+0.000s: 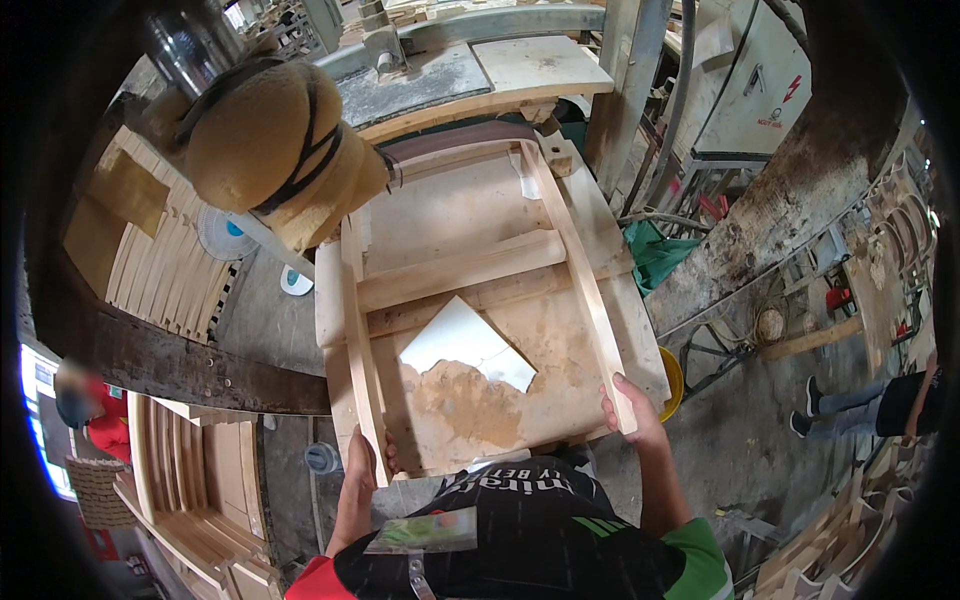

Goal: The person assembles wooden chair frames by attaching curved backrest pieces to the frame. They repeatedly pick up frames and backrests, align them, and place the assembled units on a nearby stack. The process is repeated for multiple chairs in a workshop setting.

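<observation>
I hold a pale wooden frame (470, 268) made of two long side rails joined by cross slats, lying over a dusty work table (500, 390). My left hand (362, 462) grips the near end of the left rail. My right hand (628, 408) grips the near end of the right rail. The frame's far end reaches a dark sanding belt (455, 140) running across the machine. A torn white sheet (468, 345) lies on the table under the frame, among sawdust.
A padded, dust-covered bulk (265, 140) hangs at upper left. Stacked curved wooden parts (165, 270) lie left, more frames (190, 480) at lower left. A yellow bucket (672, 385) stands right of the table. A person (870, 405) stands far right.
</observation>
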A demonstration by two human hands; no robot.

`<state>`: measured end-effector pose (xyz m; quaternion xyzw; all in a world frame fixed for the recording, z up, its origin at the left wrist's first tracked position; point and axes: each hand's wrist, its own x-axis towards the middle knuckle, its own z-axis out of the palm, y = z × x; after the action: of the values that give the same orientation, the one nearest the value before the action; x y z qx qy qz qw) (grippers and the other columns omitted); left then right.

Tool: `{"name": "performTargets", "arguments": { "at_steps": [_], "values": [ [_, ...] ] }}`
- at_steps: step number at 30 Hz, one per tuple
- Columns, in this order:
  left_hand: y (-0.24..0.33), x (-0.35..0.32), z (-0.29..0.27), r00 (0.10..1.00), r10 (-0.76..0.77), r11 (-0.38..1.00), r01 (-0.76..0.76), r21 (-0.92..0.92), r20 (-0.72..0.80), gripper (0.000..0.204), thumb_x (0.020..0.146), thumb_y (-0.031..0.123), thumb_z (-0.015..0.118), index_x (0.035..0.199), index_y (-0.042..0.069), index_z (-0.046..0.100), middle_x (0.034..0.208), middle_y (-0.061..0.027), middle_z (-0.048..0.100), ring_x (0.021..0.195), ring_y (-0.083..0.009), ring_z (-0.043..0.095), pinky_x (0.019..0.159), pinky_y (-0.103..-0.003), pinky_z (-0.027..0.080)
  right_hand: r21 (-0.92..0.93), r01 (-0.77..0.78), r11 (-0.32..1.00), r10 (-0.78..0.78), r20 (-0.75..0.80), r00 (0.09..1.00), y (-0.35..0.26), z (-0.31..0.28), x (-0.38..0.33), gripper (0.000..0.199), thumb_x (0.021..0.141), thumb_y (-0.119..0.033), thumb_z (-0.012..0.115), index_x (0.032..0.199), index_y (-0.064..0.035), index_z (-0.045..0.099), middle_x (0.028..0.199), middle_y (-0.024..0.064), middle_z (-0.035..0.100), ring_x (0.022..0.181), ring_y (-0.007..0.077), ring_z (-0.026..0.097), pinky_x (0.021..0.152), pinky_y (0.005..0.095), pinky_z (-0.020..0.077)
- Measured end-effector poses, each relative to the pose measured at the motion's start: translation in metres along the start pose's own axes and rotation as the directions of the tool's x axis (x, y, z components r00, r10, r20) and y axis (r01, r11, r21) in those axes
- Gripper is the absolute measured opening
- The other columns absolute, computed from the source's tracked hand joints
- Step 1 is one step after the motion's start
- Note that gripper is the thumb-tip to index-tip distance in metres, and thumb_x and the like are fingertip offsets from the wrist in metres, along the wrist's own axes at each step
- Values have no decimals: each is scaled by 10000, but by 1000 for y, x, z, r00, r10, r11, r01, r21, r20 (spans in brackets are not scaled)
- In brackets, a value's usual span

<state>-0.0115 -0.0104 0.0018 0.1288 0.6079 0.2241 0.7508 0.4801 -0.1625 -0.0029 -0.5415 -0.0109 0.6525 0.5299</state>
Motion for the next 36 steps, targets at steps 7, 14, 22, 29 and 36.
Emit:
{"name": "performTargets", "arguments": {
  "at_steps": [7, 14, 22, 29, 36],
  "values": [
    [-5, 8, -6, 999, 26, 1000, -26, -4, 29, 689, 1029, 681, 233, 948, 100, 595, 590, -79, 514, 469, -253, 478, 457, -403, 399, 10, 15, 1000, -15, 39, 999, 0, 1, 5, 506, 960, -547, 666, 1115, -68, 616, 705, 17, 592, 489, 115, 528, 447, 240, 419],
    [-6, 8, -9, 997, 48, 999, -47, -18, 63, 681, 1024, 675, 263, 991, 100, 626, 583, -67, 529, 451, -244, 488, 445, -397, 413, 11, 28, 1000, -29, 96, 995, 2, -3, 8, 498, 981, -543, 640, 1164, -80, 609, 698, 34, 587, 481, 122, 520, 434, 260, 401],
    [-5, -1, -2, 996, 66, 998, -66, -8, 57, 590, 1021, 589, 325, 1005, 94, 646, 569, -56, 541, 429, -240, 504, 430, -400, 433, 5, 35, 999, -36, 125, 992, 3, -6, 10, 464, 1004, -523, 610, 1189, -98, 609, 703, 33, 592, 478, 124, 523, 429, 269, 407],
    [-1, -3, -1, 999, 43, 999, -43, -2, 34, 596, 1017, 591, 330, 1007, 86, 646, 573, -63, 540, 431, -231, 499, 425, -386, 431, 23, 23, 999, -25, 108, 994, 3, -3, 9, 456, 1001, -519, 619, 1195, -106, 609, 711, 25, 599, 482, 121, 533, 434, 260, 413],
    [-1, 1, 0, 998, 47, 999, -46, -27, 36, 601, 1017, 609, 339, 1009, 93, 645, 576, -67, 539, 433, -229, 500, 423, -377, 433, 25, 13, 1000, -15, 92, 996, 1, -4, 9, 444, 998, -508, 623, 1185, -106, 615, 714, 25, 610, 487, 127, 549, 443, 264, 427]
  ]
}}
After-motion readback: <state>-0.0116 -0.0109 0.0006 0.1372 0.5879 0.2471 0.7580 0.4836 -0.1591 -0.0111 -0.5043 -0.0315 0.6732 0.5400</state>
